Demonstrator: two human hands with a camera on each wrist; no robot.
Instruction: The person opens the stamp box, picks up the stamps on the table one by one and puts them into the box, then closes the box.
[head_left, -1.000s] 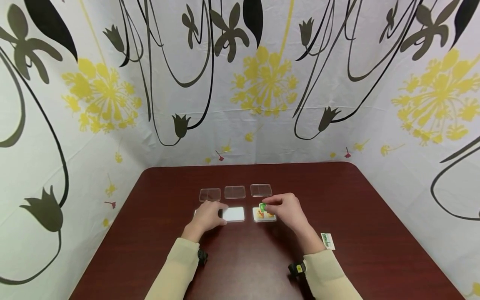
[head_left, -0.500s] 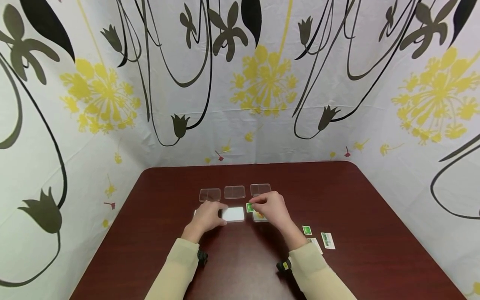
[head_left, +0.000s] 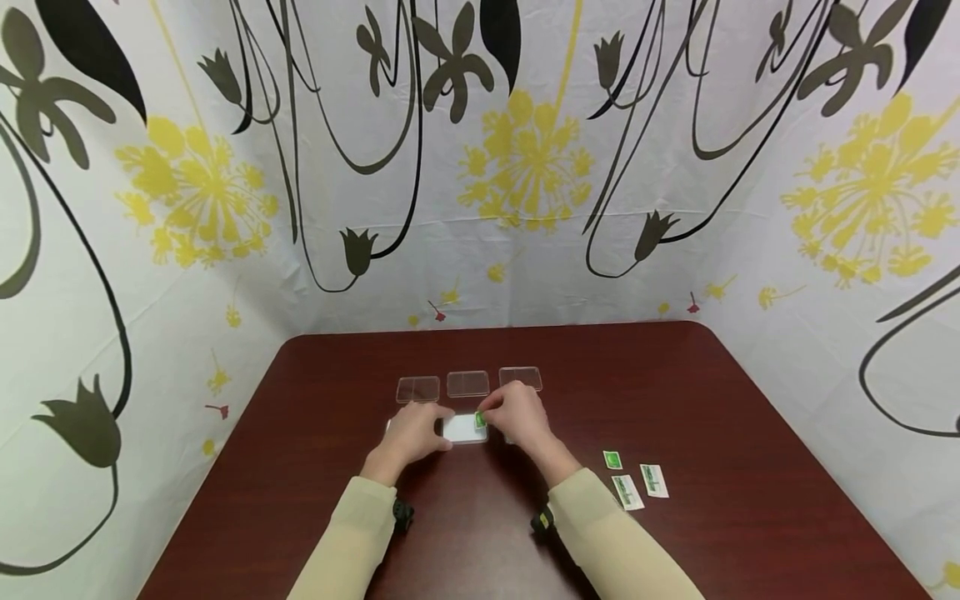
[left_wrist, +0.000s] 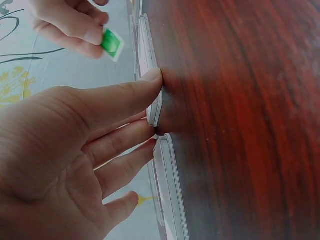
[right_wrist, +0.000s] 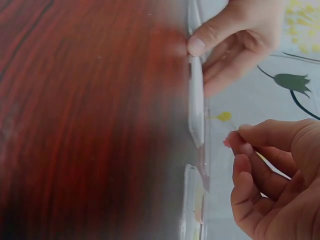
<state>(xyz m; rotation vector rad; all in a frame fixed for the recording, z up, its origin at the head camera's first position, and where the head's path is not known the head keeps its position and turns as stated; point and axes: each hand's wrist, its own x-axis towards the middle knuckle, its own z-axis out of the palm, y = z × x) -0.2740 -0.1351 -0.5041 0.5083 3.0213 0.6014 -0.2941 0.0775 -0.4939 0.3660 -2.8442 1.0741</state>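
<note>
In the head view my left hand holds the left end of a flat white case, thumb at the near edge, fingers beyond. The left wrist view shows this thumb against the case's side. My right hand pinches a small green card above the case's right end; in the left wrist view the card is clear of the case. In the right wrist view my right thumb and finger meet at the tips, with a reddish bit showing there.
Three clear lids lie in a row behind. Another case stands to the right, mostly hidden by my right hand in the head view. On the table's right lie a green card and two white cards.
My right hand has moved left with the green card, from above the right case to above the white case. The cards on the right are uncovered. My left hand has stayed put.
</note>
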